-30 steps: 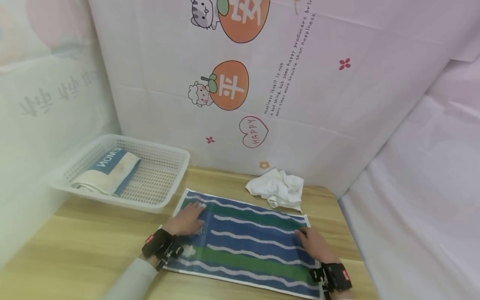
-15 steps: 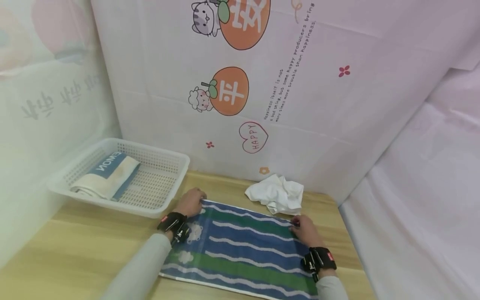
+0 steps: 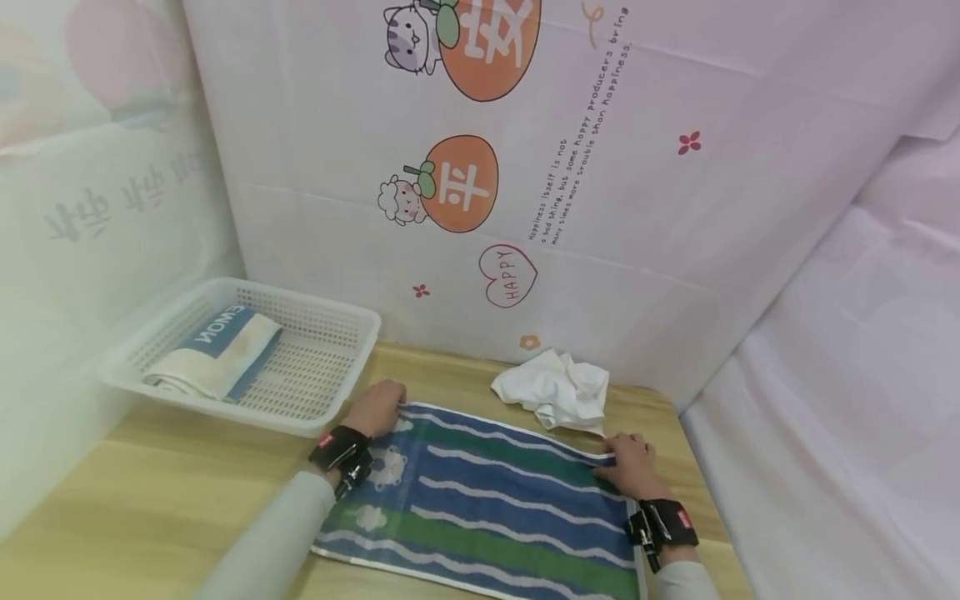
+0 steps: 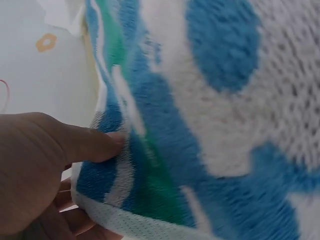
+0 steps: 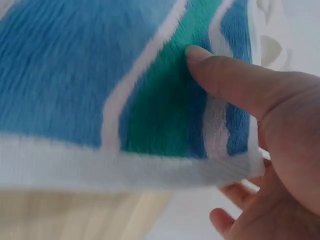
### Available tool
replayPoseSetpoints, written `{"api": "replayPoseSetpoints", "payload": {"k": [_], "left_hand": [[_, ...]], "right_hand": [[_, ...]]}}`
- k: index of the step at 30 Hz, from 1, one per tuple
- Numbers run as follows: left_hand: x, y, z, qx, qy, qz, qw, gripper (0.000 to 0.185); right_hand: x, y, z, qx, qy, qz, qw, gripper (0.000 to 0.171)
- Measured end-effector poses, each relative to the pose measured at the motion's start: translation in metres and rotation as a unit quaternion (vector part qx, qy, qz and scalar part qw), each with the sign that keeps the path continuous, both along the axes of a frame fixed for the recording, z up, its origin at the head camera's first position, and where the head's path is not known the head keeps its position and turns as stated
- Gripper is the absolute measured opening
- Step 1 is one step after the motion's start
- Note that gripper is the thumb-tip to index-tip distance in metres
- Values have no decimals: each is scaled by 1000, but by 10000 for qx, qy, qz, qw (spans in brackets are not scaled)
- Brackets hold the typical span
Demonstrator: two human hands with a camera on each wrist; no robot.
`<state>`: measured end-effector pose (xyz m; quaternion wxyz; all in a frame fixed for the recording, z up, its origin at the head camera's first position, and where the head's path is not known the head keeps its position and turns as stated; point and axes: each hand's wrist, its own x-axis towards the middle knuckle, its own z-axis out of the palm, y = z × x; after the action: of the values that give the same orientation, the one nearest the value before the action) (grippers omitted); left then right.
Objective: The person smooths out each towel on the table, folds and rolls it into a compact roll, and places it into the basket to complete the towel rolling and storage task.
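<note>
One towel (image 3: 487, 508) | blue-green, wavy white stripes | flat | far corners pinched

I see both arms extended forward over the work surface, each in a light grey sleeve with a black strap-mounted unit at the wrist. My left hand (image 3: 377, 407) sits at the far left, wrist angled inward, knuckles up. In the left wrist view, its thumb (image 4: 87, 142) lies on top of the fabric corner while the fingers (image 4: 75, 222) curl underneath, forming a pinch. My right hand (image 3: 628, 463) sits at the far right, palm down, slightly nearer my body than the left. In the right wrist view, its thumb (image 5: 227, 77) presses from above and the fingers (image 5: 232, 207) curl beneath, also pinching.
</note>
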<state>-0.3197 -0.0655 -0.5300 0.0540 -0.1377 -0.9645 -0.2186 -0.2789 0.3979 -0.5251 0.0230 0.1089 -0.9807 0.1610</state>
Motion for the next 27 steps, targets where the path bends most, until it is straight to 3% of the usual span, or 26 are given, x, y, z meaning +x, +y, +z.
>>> {"api": "replayPoseSetpoints", "payload": {"k": [7,14,22,27], "left_hand": [[2,4,23,-35,-163,-66,9998,16],[-1,-3,45,319,-234,-97,9992,15],[-1,-7,63,665,694,-246,9951,18],[14,-7,72,1035,1031,-227,9890,14]], "right_hand": [[0,14,14,-565,38,156,9983,12],[-2,28,31,-437,572,-2,9974,8],[-5,35,64,-645,1743,317,9821,13],[12,31,84,-888,2174,287,9716,20]]}}
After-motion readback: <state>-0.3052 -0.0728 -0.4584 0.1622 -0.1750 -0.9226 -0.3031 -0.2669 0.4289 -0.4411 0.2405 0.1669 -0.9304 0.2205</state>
